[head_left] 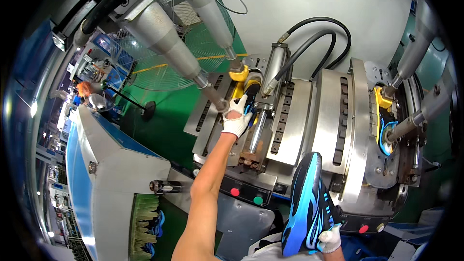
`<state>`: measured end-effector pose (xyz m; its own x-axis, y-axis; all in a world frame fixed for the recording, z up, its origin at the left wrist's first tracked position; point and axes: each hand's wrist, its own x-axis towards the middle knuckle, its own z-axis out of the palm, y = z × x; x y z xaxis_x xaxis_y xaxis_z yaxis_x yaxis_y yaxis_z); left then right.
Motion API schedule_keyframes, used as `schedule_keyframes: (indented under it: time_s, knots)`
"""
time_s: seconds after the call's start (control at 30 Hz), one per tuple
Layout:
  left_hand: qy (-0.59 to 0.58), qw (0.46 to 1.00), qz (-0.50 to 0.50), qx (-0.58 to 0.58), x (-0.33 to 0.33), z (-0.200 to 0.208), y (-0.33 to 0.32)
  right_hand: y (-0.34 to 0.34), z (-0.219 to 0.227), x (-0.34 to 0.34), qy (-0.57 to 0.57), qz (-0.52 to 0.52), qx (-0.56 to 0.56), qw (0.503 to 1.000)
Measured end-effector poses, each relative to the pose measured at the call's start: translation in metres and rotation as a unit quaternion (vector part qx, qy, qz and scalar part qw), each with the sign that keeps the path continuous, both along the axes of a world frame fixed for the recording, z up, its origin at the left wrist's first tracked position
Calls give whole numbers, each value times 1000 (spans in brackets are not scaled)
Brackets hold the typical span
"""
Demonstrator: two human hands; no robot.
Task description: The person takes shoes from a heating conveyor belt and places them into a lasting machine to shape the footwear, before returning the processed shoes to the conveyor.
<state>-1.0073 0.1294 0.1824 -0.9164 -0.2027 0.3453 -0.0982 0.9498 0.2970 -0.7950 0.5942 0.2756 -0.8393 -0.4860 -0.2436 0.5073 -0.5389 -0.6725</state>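
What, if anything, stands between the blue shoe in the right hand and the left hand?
In this view, the slotted steel plate and the silver rod lie between the blue shoe and the left hand; whether they rise enough to block it is unclear. Nothing visible separates the right hand from the shoe.

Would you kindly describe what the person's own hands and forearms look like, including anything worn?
The left hand wears a white fabric glove with a bare patch showing; the left forearm has no sleeve. The right hand is also white-gloved; the little of the right forearm in view is bare.
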Motion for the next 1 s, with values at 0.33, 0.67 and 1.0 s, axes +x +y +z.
schedule_keyframes:
  time_s: [0.33, 0.67, 1.0]
  knots:
    - [-82, 992, 71, 65, 18, 111, 8, 0, -22, 0, -97, 10, 133, 986]
    - [159, 956, 193, 153, 318, 115, 51, -230, 13, -122, 17, 39, 90, 995]
    - [-114, 735, 631, 223, 558, -70, 186, -410, -125, -362, 261, 8, 548, 795]
